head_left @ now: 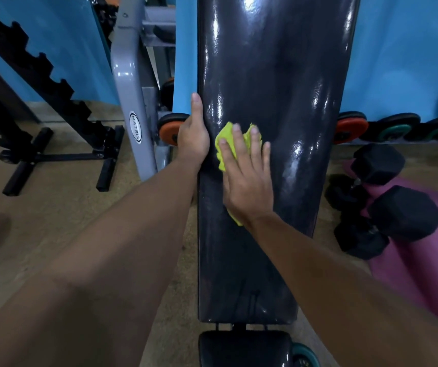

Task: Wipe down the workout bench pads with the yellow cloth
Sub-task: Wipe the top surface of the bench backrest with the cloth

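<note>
A long glossy black bench back pad [273, 75] runs up the middle of the view. Below it, at the bottom edge, sits a smaller black seat pad [244, 348]. My right hand [248, 176] lies flat with spread fingers on the yellow cloth [227, 139], pressing it against the left half of the back pad. Most of the cloth is hidden under the palm. My left hand [192, 133] grips the pad's left edge beside the cloth, thumb on top and fingers hidden behind the edge.
A grey metal frame [130, 102] stands left of the bench, with a black rack [53, 133] further left. Black hex dumbbells [387, 197] lie on a purple mat [429, 282] at the right. Round dumbbells [398, 128] line the blue wall. The floor is tan.
</note>
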### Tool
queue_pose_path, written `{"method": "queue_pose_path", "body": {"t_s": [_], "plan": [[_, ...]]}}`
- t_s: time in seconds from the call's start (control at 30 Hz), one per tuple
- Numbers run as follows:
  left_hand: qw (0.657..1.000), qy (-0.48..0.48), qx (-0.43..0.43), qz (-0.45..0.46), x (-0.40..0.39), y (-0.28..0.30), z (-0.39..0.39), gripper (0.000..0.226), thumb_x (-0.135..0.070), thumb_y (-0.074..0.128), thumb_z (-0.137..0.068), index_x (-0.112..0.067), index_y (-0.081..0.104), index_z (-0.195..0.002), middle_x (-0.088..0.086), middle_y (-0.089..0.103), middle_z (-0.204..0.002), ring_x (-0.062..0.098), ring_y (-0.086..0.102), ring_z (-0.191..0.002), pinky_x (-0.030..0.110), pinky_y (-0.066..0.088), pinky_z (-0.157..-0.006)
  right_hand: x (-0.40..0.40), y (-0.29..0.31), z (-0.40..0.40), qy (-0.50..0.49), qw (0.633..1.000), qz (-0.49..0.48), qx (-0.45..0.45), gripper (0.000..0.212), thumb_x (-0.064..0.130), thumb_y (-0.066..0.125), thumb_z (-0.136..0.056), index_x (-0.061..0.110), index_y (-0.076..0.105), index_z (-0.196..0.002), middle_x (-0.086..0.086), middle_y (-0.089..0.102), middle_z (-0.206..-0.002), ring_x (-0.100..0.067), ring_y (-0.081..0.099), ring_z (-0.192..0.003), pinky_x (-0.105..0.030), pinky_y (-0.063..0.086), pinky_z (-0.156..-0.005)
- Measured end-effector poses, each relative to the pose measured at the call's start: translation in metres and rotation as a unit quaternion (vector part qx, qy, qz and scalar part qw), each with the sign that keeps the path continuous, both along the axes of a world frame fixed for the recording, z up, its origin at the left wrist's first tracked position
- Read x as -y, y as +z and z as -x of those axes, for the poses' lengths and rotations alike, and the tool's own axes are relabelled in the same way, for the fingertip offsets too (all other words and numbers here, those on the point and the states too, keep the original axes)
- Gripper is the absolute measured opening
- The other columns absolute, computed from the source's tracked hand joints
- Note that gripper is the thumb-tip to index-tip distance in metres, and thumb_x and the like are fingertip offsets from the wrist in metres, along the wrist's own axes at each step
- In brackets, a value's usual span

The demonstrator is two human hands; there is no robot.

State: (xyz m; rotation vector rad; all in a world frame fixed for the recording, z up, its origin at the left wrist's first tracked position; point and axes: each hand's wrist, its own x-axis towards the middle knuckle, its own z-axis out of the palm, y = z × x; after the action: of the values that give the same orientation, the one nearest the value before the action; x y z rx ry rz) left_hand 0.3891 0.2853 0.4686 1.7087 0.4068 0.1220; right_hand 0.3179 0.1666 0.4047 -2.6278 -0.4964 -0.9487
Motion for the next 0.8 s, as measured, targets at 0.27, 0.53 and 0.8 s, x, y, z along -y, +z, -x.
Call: {"method": "queue_pose_path", "body": {"t_s": [0.27, 0.53, 0.8], "plan": [[1.0, 0.001, -0.013, 0.012, -0.002, 0.0, 0.001, 0.086, -0.08, 0.026, -0.102, -0.015, 0.066, -0.14, -0.001, 0.064, -0.131, 0.019, 0.057, -0.123, 0.036, 0.039, -0.117, 0.017, 0.008, -0.009, -0.049, 0.999, -0.014, 0.012, 0.053, 0.013, 0.047, -0.1, 0.013, 0.043, -0.153, -0.014, 0.025, -0.166, -0.042, 0.013, -0.155, -0.059, 0.007, -0.126], [0.999, -0.03, -0.013, 0.006, -0.003, 0.004, 0.003, 0.083, -0.073, 0.022, -0.106, -0.012, 0.06, -0.148, 0.001, 0.061, -0.143, 0.018, 0.054, -0.135, 0.029, 0.033, -0.117, 0.004, -0.018, 0.02, 0.032, 0.998, 0.055, 0.0, 0.051, 0.007, 0.053, -0.098, 0.014, 0.05, -0.148, -0.01, 0.031, -0.165, -0.039, 0.018, -0.154, -0.06, 0.016, -0.124], [0.996, -0.071, -0.029, 0.05, -0.017, -0.01, -0.007, 0.115, -0.106, 0.029, -0.071, -0.021, 0.072, -0.135, -0.001, 0.074, -0.132, 0.017, 0.066, -0.125, 0.037, 0.042, -0.12, -0.024, -0.011, 0.01, -0.01, 1.0, 0.022, 0.001, 0.052, 0.007, 0.049, -0.097, 0.013, 0.049, -0.149, -0.011, 0.029, -0.165, -0.041, 0.015, -0.154, -0.061, 0.007, -0.124]]}}
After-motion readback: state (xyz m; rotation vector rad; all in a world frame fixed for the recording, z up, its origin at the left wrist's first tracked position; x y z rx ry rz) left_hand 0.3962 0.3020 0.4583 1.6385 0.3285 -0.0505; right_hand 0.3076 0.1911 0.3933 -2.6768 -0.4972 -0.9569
